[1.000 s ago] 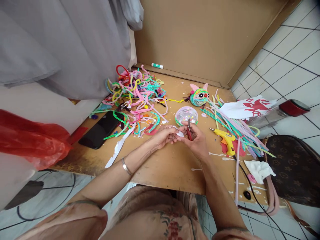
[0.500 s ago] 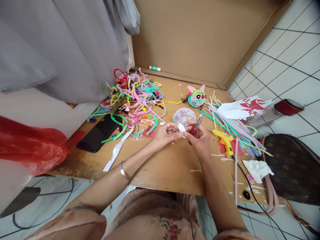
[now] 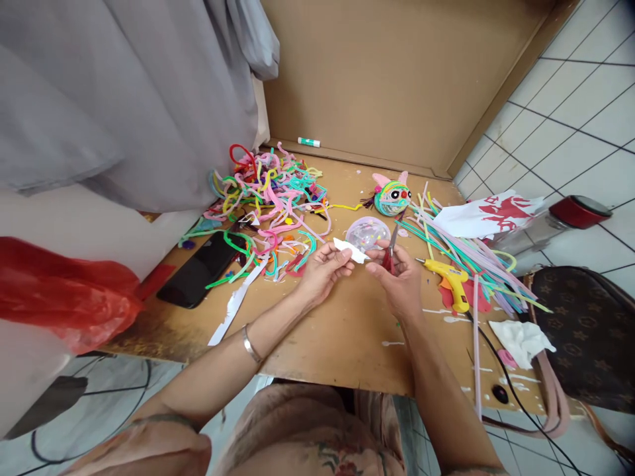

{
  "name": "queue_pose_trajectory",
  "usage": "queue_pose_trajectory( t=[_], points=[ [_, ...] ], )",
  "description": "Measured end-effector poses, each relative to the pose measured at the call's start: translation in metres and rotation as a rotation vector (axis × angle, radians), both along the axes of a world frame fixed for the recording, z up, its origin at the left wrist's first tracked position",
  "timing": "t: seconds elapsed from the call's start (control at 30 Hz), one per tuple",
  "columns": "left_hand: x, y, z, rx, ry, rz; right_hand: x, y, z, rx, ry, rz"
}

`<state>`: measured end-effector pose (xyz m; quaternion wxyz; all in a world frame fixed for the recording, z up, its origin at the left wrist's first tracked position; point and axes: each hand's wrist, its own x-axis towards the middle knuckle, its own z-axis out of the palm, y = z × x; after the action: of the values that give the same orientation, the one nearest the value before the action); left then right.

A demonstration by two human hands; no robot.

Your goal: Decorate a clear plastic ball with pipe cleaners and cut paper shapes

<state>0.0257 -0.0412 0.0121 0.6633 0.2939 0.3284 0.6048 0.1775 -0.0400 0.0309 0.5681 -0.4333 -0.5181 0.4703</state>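
Observation:
Between its thumb and fingers, my left hand pinches a small white strip of paper. My right hand is wrapped round a pair of scissors with red handles, the blades pointing up and away from me. Its thumb and fingertip are at the right end of the paper; whether they grip it is hard to tell. Just beyond both hands lies a round clear container with a lilac rim and small colourful bits in it. Behind that sits an animal head craft with pink ears and round eyes.
Tangled pipe cleaners heap at the back left, near a black phone and a torn paper strip. On the right are a yellow glue gun, straight pipe cleaners, a bottle and a brown bag.
The white paper, folded or bunched before, now lies stretched lengthwise between my hands. My hands have moved slightly apart, and the scissors point more upright.

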Motion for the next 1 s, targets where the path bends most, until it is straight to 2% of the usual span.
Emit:
queue_pose_trajectory(
  t=[0.27,0.5,0.67,0.8,0.9,1.0],
  points=[
    [0.012,-0.008,-0.002,-0.088,-0.115,-0.041,-0.006,-0.003,-0.007,0.044,-0.047,-0.074],
    [0.015,-0.013,-0.001,-0.014,-0.096,-0.048,-0.004,-0.004,-0.007,0.052,-0.045,-0.018],
    [0.011,-0.007,0.001,-0.007,-0.125,0.087,-0.001,-0.004,-0.002,0.032,-0.008,0.082],
    [-0.007,0.008,0.008,-0.034,-0.232,0.25,0.001,-0.005,0.0,-0.031,0.135,0.336],
    [-0.019,0.015,0.012,-0.062,-0.284,0.325,-0.001,-0.006,-0.002,-0.066,0.027,0.442],
    [-0.02,0.016,0.013,-0.081,-0.279,0.325,-0.005,-0.006,-0.007,-0.084,-0.137,0.4]
  ],
)
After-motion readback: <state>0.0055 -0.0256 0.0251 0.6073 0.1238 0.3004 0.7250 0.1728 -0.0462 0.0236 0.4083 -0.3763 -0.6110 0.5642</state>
